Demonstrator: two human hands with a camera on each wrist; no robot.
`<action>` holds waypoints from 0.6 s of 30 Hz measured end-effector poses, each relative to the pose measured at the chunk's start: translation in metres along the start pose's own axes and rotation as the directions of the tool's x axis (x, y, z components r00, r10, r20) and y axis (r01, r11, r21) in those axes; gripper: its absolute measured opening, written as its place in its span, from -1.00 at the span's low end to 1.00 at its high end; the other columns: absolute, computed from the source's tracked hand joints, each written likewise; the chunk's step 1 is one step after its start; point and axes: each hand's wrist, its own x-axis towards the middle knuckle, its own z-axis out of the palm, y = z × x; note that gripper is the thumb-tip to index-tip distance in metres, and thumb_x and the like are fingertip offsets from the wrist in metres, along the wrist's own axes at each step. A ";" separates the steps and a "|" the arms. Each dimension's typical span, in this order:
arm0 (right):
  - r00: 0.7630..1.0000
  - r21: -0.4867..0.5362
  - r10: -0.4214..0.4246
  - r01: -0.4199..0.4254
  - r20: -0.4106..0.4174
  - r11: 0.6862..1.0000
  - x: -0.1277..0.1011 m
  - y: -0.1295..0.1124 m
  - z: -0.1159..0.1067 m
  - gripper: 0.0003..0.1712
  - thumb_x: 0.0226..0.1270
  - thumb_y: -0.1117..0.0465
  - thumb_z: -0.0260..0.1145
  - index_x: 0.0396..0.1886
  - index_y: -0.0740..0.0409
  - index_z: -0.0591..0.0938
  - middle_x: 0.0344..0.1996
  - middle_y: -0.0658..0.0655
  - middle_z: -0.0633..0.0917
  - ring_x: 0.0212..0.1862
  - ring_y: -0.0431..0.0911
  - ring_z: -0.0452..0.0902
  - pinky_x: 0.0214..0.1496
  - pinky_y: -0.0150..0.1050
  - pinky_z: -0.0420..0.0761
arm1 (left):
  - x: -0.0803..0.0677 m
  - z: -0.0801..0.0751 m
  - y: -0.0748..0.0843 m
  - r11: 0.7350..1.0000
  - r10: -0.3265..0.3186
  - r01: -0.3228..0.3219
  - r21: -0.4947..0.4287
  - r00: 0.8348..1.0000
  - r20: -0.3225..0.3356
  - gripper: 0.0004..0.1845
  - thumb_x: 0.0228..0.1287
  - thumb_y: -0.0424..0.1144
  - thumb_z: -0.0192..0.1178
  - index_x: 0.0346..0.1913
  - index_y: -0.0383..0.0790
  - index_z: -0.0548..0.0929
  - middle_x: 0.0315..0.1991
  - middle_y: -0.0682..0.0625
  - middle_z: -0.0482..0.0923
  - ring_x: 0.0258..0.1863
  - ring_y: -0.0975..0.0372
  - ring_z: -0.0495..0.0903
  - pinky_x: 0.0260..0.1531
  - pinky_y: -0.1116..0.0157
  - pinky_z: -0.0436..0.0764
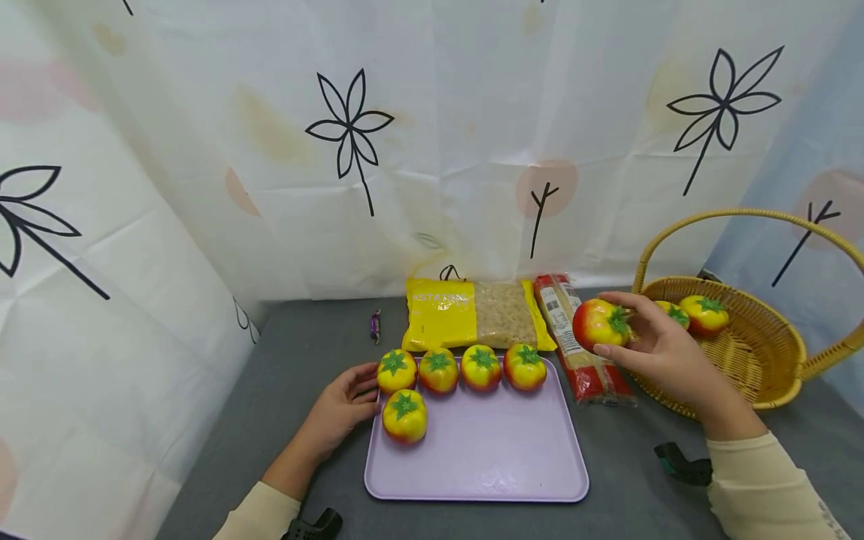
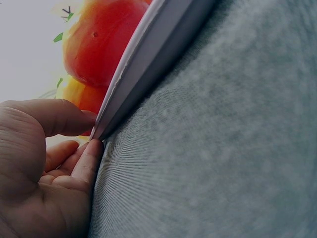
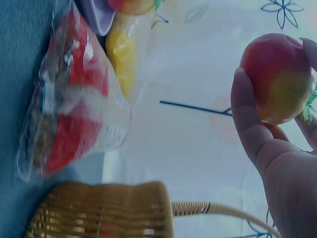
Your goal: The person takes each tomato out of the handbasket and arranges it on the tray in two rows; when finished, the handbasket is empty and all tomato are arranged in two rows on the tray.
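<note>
Head view: near-to-far listing, clock directions taken from the tray centre.
Tray: lavender tray [image 1: 486, 457] lies on the grey tabletop [image 1: 297, 352], nearest the person.
Left hand: left hand [image 1: 340, 405] rests at 9 o'clock; thumb and fingers pinch the tray's left rim, as the left wrist view shows.
Tomatoes placed: five toy tomatoes on the tray; a row of four [image 1: 459, 369] along the 12 o'clock edge, a fifth [image 1: 404, 416] at 10 o'clock starting a second row.
Right hand: right hand [image 1: 658, 349] is raised at 2 o'clock, fingers curled round one tomato [image 1: 599, 324], held off the table between tray and basket.
Spaghetti pack: red pack [image 1: 577, 341] lies under the right hand.
Basket: wicker basket [image 1: 776, 352] at 3 o'clock holds two more tomatoes [image 1: 704, 313].
Pasta bag: yellow bag [image 1: 472, 313] at 12 o'clock, beyond the tray.
Progress (judged): five moved, one in transit, two left in the basket.
</note>
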 end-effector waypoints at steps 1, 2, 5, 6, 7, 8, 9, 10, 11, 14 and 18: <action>1.000 0.011 -0.016 0.016 0.009 1.000 0.000 -0.001 0.003 -0.15 0.49 0.36 0.48 0.64 0.16 0.28 0.42 0.26 0.37 0.19 -0.17 0.56 0.03 -0.36 0.75 | 0.000 0.000 0.000 1.000 -0.001 0.001 -0.001 1.000 0.001 -0.21 0.33 -0.57 0.37 0.59 -0.48 0.33 0.53 -0.35 0.37 0.46 -0.15 0.46 0.32 0.20 0.58; 0.999 0.017 -0.030 0.030 0.015 0.999 0.001 -0.002 0.006 -0.15 0.47 0.38 0.49 0.64 0.16 0.30 0.43 0.25 0.37 0.18 -0.18 0.57 0.03 -0.34 0.76 | 0.000 0.000 0.000 1.000 -0.004 0.004 -0.002 1.000 -0.002 -0.21 0.32 -0.58 0.37 0.59 -0.47 0.33 0.53 -0.34 0.38 0.46 -0.15 0.46 0.32 0.20 0.58; 0.997 0.033 -0.068 0.066 0.040 0.997 0.001 -0.006 0.014 -0.13 0.44 0.42 0.50 0.63 0.18 0.32 0.45 0.24 0.37 0.19 -0.18 0.59 0.05 -0.32 0.76 | 0.000 0.000 0.000 1.000 -0.004 0.004 -0.006 1.000 -0.003 -0.21 0.32 -0.58 0.37 0.59 -0.48 0.33 0.53 -0.35 0.37 0.46 -0.15 0.46 0.33 0.18 0.57; 0.996 0.037 -0.078 0.076 0.048 0.996 0.002 -0.007 0.017 -0.14 0.43 0.42 0.51 0.62 0.17 0.33 0.46 0.24 0.37 0.20 -0.19 0.58 0.06 -0.32 0.76 | 0.000 0.000 0.000 1.000 -0.006 0.006 -0.008 1.000 -0.006 -0.21 0.32 -0.59 0.37 0.59 -0.48 0.33 0.53 -0.35 0.38 0.46 -0.16 0.46 0.33 0.18 0.57; 0.994 0.044 -0.090 0.087 0.058 0.995 0.002 -0.008 0.019 -0.13 0.42 0.43 0.51 0.62 0.18 0.33 0.47 0.24 0.36 0.22 -0.20 0.57 0.07 -0.32 0.75 | -0.001 0.000 0.000 1.000 -0.007 0.007 -0.011 1.000 -0.006 -0.21 0.33 -0.59 0.36 0.59 -0.48 0.33 0.53 -0.35 0.37 0.47 -0.16 0.46 0.34 0.17 0.56; 0.992 0.058 -0.103 0.099 0.068 0.993 0.002 -0.008 0.023 -0.13 0.41 0.45 0.50 0.62 0.20 0.33 0.48 0.25 0.35 0.24 -0.20 0.55 0.07 -0.31 0.75 | -0.001 0.000 0.001 1.000 -0.007 0.007 -0.013 1.000 -0.006 -0.22 0.33 -0.59 0.36 0.59 -0.48 0.33 0.53 -0.35 0.37 0.47 -0.16 0.45 0.34 0.16 0.56; 0.990 0.068 -0.116 0.111 0.077 0.991 0.003 -0.009 0.026 -0.14 0.40 0.47 0.50 0.61 0.21 0.34 0.48 0.25 0.34 0.25 -0.20 0.54 0.07 -0.30 0.76 | -0.001 0.000 0.001 1.000 -0.005 0.005 -0.014 1.000 -0.005 -0.22 0.33 -0.59 0.36 0.59 -0.48 0.33 0.53 -0.36 0.37 0.47 -0.16 0.45 0.34 0.16 0.56; 0.988 0.079 -0.129 0.122 0.086 0.989 0.003 -0.009 0.029 -0.14 0.39 0.48 0.50 0.61 0.21 0.35 0.47 0.26 0.34 0.26 -0.20 0.53 0.06 -0.29 0.77 | -0.001 0.000 0.001 1.000 -0.008 0.008 -0.017 1.000 -0.006 -0.22 0.33 -0.59 0.36 0.59 -0.48 0.33 0.53 -0.35 0.37 0.47 -0.16 0.45 0.34 0.16 0.56; 0.986 0.091 -0.140 0.132 0.095 0.987 0.004 -0.009 0.032 -0.15 0.39 0.49 0.50 0.60 0.22 0.36 0.47 0.26 0.34 0.26 -0.19 0.53 0.05 -0.28 0.77 | -0.001 0.000 0.001 1.000 -0.008 0.008 -0.017 1.000 -0.006 -0.22 0.34 -0.59 0.35 0.59 -0.48 0.33 0.53 -0.35 0.37 0.47 -0.16 0.45 0.34 0.16 0.55; 0.978 0.134 -0.170 0.153 0.123 0.979 0.005 -0.011 0.042 -0.16 0.36 0.53 0.49 0.57 0.26 0.38 0.43 0.28 0.35 0.18 -0.12 0.59 -0.08 -0.19 0.83 | -0.001 0.000 0.002 1.000 -0.008 0.008 -0.018 1.000 -0.005 -0.22 0.34 -0.59 0.35 0.59 -0.47 0.33 0.54 -0.35 0.37 0.47 -0.15 0.45 0.34 0.17 0.55; 0.972 0.136 -0.175 0.154 0.158 0.979 0.005 -0.013 0.055 -0.19 0.37 0.48 0.52 0.56 0.25 0.41 0.40 0.28 0.41 0.10 -0.02 0.64 -0.17 -0.16 0.85 | 0.000 0.000 0.001 1.000 -0.003 0.003 -0.013 1.000 -0.002 -0.22 0.34 -0.57 0.36 0.59 -0.48 0.33 0.54 -0.36 0.37 0.47 -0.15 0.45 0.34 0.18 0.55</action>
